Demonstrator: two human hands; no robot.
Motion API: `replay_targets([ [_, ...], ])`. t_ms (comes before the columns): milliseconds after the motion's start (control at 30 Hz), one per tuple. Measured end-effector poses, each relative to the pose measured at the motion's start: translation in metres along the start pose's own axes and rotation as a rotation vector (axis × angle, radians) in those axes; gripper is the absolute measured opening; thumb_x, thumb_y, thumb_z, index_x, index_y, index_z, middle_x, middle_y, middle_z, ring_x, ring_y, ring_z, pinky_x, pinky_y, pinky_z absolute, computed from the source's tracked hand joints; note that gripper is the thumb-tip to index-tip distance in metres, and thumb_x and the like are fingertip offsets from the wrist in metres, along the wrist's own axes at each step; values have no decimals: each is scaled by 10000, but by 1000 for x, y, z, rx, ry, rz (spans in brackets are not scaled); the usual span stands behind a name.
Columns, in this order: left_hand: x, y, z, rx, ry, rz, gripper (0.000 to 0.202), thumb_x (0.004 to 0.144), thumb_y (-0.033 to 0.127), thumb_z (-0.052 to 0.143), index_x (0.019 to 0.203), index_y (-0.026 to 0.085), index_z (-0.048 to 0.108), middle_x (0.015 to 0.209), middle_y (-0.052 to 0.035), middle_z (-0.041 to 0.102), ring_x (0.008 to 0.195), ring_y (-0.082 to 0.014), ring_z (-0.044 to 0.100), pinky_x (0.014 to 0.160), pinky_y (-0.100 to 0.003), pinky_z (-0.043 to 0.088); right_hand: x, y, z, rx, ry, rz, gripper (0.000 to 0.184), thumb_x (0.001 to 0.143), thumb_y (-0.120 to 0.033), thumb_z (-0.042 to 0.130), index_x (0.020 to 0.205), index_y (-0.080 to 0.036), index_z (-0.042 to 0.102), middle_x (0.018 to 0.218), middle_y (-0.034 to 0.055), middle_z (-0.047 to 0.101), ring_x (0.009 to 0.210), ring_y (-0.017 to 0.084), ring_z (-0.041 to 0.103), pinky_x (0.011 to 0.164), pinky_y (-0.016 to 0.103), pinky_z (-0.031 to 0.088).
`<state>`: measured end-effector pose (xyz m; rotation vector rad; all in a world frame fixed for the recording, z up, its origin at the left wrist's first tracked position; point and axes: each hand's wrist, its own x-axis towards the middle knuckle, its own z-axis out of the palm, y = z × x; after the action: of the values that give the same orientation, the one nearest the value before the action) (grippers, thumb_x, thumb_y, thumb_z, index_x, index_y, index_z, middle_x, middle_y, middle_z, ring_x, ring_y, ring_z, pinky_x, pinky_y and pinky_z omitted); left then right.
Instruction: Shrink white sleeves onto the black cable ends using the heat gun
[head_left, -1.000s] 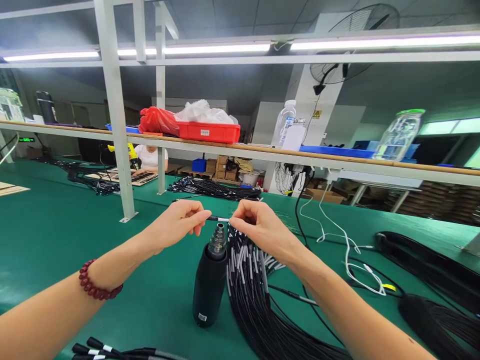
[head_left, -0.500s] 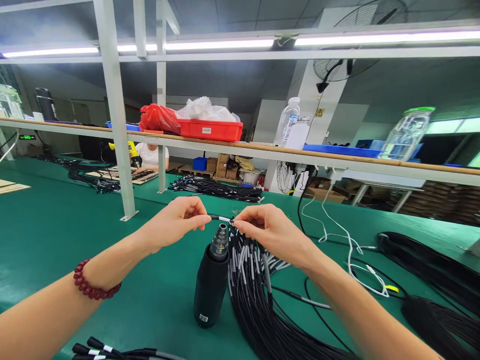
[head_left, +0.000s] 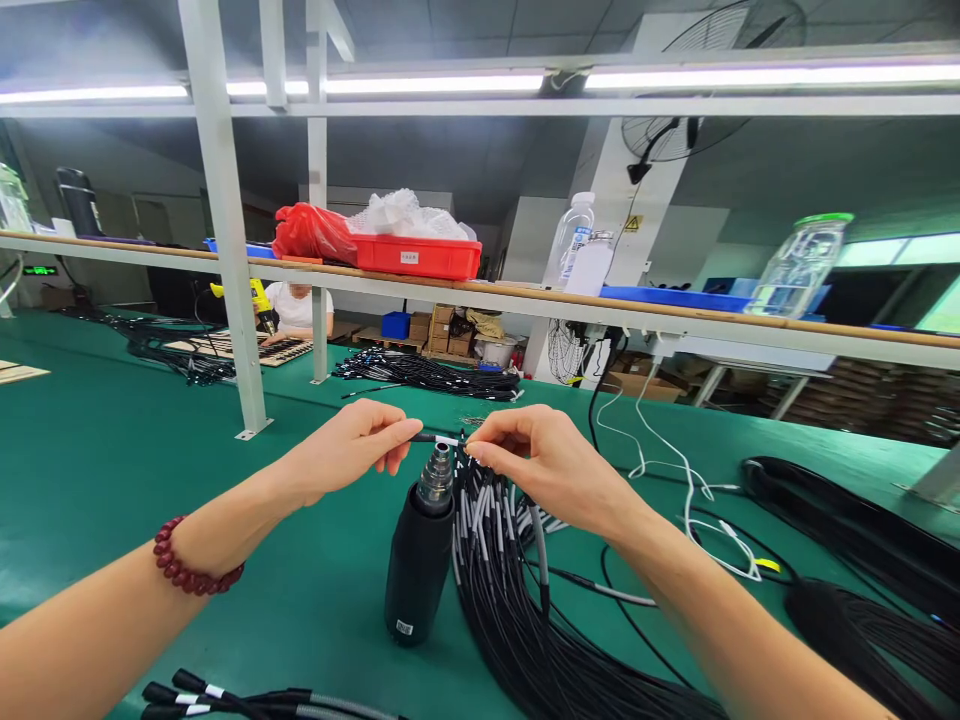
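Observation:
My left hand (head_left: 367, 440) pinches one side of a thin black cable (head_left: 426, 438) with a white sleeve on it. On the other side, my right hand (head_left: 525, 455) grips the same cable between thumb and fingertips. The cable is stretched level just above the metal nozzle of a black heat gun (head_left: 418, 560), which stands upright on the bench with its nozzle up. Close by on the right lies a thick bundle of black cables (head_left: 517, 620) with grey sleeves, partly covered by my right hand and forearm.
Several black cables with plugs (head_left: 225, 695) lie at the front left of the green bench (head_left: 315, 600). White cords (head_left: 694, 490) and coiled black cable (head_left: 847, 530) are at the right. A shelf holds a red bin (head_left: 420, 258) and bottles. Across the bench sits a person (head_left: 300, 310).
My left-hand fingers have shifted on the cable, the lower ones now curling further down. Both hands still hold it above the heat gun. The view has moved slightly.

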<state>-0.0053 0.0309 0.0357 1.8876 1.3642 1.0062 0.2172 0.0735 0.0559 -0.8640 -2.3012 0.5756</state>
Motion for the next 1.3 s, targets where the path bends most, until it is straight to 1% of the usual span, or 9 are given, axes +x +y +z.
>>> replay_targets([
  [200,2,-1,-1,21,23,-15,410,903,521,532,668,186,546,632,16,587,625,-138,518,568,-247,350,3,6,2,-2,2,16,180,842,-195,601,721,-144,723,675,24,682,606,127,552,554,240,413],
  [467,3,-1,0,88,85,13,335,882,475,575,712,187,552,644,30,578,563,-114,416,510,-239,283,4,10,1,7,12,24,157,819,-189,610,740,-140,737,683,28,695,604,127,562,546,242,419],
  [567,4,-1,-1,69,80,20,301,873,445,595,723,189,547,655,37,567,575,-114,427,510,-235,289,3,11,1,9,9,27,153,825,-199,616,772,-145,749,700,24,706,616,129,576,553,239,428],
  [667,4,-2,-2,41,88,47,267,850,414,637,739,193,535,649,55,523,599,-112,443,536,-233,314,2,9,1,-21,-6,20,180,851,-215,605,774,-151,756,711,22,713,624,128,580,556,237,424],
  [767,3,-3,-4,37,66,51,292,874,458,608,765,194,546,674,41,567,634,-125,496,575,-247,352,1,6,2,-45,3,19,196,858,-213,608,732,-152,745,673,13,698,595,118,553,533,235,399],
  [900,2,-4,-7,73,-6,20,480,937,587,433,736,179,585,667,-3,615,651,-155,560,605,-278,404,1,4,3,-28,14,19,181,857,-199,614,735,-152,741,690,10,703,603,116,556,545,232,406],
  [967,2,-4,-8,81,-24,21,539,937,607,406,692,168,599,641,-13,611,627,-154,556,594,-277,408,1,4,3,-25,11,14,176,855,-194,615,739,-154,741,692,9,704,605,115,560,551,231,409],
  [1100,3,-4,-8,79,-19,35,513,917,583,471,643,165,586,609,1,585,605,-139,535,571,-257,381,2,6,4,-30,11,15,174,848,-188,617,729,-153,740,664,6,693,588,113,552,534,229,396],
  [1300,5,-8,-7,58,49,43,401,895,523,545,686,182,571,635,14,596,623,-139,531,560,-255,366,3,8,6,-9,14,17,169,834,-184,611,731,-152,742,678,17,699,577,112,548,520,229,393],
])
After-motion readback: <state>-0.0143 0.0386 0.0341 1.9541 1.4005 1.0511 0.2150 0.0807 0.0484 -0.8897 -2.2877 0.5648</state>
